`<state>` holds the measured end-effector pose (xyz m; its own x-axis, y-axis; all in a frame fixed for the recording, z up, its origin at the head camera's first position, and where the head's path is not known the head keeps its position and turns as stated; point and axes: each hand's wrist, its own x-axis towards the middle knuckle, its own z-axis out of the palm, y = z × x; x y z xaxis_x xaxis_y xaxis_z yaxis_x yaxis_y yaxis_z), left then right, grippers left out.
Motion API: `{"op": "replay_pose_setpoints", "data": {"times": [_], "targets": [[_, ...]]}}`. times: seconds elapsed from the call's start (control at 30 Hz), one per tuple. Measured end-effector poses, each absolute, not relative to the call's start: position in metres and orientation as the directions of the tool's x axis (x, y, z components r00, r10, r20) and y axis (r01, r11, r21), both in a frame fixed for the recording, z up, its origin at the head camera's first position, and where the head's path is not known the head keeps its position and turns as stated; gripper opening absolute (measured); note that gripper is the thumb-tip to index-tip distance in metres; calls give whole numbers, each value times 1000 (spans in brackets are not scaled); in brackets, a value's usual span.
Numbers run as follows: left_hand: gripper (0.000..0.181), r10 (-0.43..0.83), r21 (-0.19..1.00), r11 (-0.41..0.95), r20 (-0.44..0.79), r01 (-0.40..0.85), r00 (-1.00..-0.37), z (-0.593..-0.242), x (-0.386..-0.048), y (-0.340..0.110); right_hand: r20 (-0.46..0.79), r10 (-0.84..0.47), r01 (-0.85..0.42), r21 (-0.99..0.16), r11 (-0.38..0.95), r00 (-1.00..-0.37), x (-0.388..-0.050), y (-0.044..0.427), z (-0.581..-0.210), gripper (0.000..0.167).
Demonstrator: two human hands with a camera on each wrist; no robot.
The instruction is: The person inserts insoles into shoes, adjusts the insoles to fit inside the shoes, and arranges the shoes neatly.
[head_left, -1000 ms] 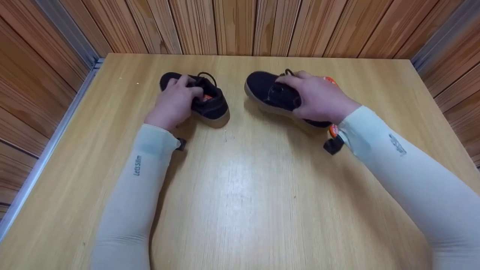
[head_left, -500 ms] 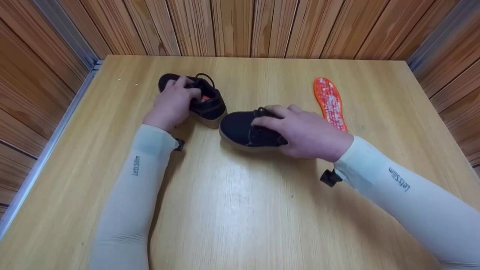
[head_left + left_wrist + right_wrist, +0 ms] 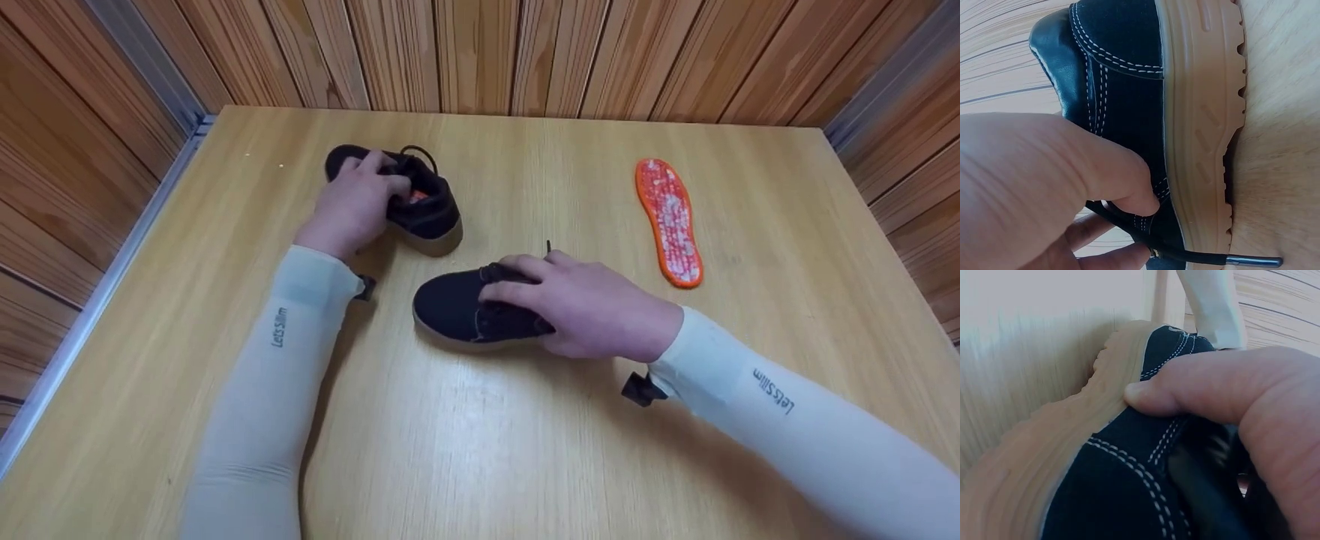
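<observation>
Two dark lace-up shoes with tan soles are on the wooden table. My left hand (image 3: 352, 202) grips the left shoe (image 3: 431, 214) across its middle; the left wrist view shows the thumb on the shoe's side (image 3: 1129, 101), above the tan sole, and a lace (image 3: 1196, 257) hanging past the fingers. Orange shows inside that shoe's opening. Nearer the table's middle, my right hand (image 3: 592, 307) grips the right shoe (image 3: 450, 304) from above, toe pointing left. In the right wrist view the thumb presses its side (image 3: 1123, 495); its heel is hidden under the hand in the head view.
A red-and-white patterned insole (image 3: 671, 225) with an orange rim lies flat on the table (image 3: 480, 450), right of the shoes. Wood-panelled walls (image 3: 480, 60) stand behind and at both sides. A black wrist camera (image 3: 643, 388) sticks out under the right sleeve.
My right hand has brought the right shoe toward me and leftward, away from the insole, which is now fully in sight. The left hand and its shoe have stayed in place.
</observation>
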<state>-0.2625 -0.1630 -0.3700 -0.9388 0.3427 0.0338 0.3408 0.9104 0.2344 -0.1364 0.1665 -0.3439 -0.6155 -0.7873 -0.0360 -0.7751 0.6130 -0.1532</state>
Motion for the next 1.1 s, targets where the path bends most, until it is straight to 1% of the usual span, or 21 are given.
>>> {"op": "replay_pose_setpoints", "data": {"times": [0.2,0.4,0.47,0.57,0.63,0.7,0.8,0.83,0.9,1.0,1.07,1.1], "targets": [[45,343,229,911,49,344,-938,-371,-262,-164,-37,-794,-781,-156,605,-607,-132,164,-351,85],[41,350,230,903,91,361,-932,-370,-261,-164,-60,-775,-758,-173,629,-629,-133,163,-352,86],[43,349,233,904,76,357,-934,-369,-261,-164,-69,-771,-753,-176,634,-633,-133,164,-352,86],[49,349,248,906,21,343,-937,-365,-258,-163,-75,-771,-753,-176,634,-632,-133,165,-353,88],[50,348,237,912,-21,333,-937,-359,-253,-161,-72,-776,-758,-174,629,-627,-133,165,-355,88],[44,343,229,918,-43,325,-938,-350,-245,-159,-67,-782,-765,-174,620,-619,-133,165,-357,90],[38,372,208,910,-23,360,-928,-332,-231,-148,-58,-788,-771,-175,612,-613,-134,164,-357,92],[39,396,217,898,-17,383,-918,-326,-226,-143,-57,-787,-769,-178,614,-615,-134,164,-357,93],[50,465,250,861,-35,443,-885,-316,-217,-130,-58,-776,-757,-188,626,-628,-135,165,-356,97],[73,545,280,822,-131,496,-828,-307,-203,-110,-71,-755,-729,-215,650,-652,-135,167,-355,104],[85,556,262,823,-194,504,-808,-305,-195,-99,-81,-741,-711,-231,664,-666,-136,168,-354,107],[88,558,239,825,-206,512,-804,-305,-192,-94,-83,-738,-706,-236,667,-669,-136,169,-354,107]]}}
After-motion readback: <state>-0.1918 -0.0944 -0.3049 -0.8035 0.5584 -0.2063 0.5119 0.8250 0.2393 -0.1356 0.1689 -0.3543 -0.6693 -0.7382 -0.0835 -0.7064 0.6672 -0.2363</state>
